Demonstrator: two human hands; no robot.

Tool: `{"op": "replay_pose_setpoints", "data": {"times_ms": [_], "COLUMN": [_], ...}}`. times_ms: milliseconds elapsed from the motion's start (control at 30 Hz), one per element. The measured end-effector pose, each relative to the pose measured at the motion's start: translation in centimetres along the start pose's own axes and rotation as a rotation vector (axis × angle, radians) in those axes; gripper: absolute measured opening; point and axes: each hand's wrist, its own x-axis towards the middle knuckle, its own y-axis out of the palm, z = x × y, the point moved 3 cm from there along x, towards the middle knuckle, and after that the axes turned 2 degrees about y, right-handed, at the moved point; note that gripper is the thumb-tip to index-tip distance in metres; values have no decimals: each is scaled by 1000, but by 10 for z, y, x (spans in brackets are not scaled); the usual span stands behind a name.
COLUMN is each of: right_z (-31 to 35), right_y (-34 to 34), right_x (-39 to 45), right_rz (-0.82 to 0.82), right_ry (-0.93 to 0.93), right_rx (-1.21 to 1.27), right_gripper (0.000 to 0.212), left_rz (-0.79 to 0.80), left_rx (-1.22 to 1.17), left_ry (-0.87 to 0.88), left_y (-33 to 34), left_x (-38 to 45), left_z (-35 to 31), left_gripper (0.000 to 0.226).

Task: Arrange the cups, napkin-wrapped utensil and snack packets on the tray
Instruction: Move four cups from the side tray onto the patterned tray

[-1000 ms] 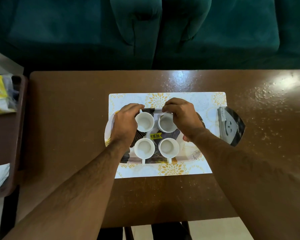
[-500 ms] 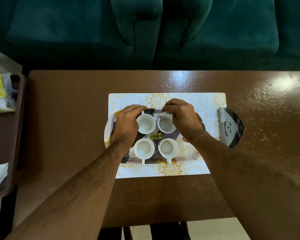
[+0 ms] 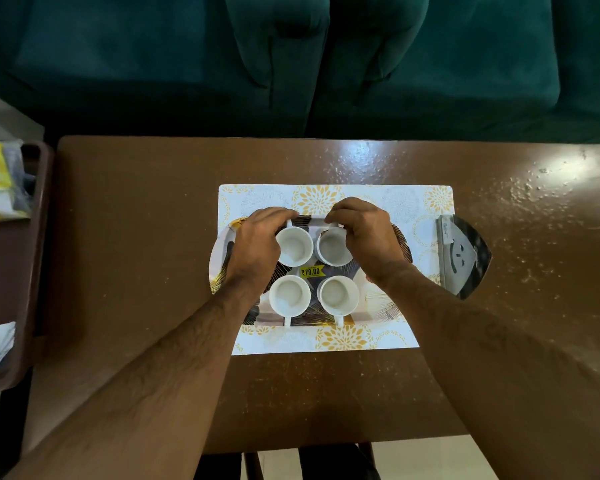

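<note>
A home living room: teal sofa (image 3: 291, 57) behind wooden table (image 3: 136, 271).
</note>
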Motion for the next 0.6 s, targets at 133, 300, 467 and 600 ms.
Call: {"op": "replay_pose_setpoints", "data": {"times_ms": [133,300,467,600], "right_z": [-1,-2,-3,-3], "right_y": [1,1,2,-4], "right_x": [1,0,-1,-1], "right_rz": [7,-1,36,39], "right_ry": [3,1,25,58], "right_rx": [1,-14,-3,-43], "right_gripper": [38,39,49,57], "left_rz": [12,18,-5,-11], "left_rx": [4,-8,5,37], "left_ry": [5,7,-19,-44], "left_y": [1,2,1,-3], "left_x": [1,2,0,-2], "left_z": [0,0,0,2], "left_gripper": [62,60,66,42]}}
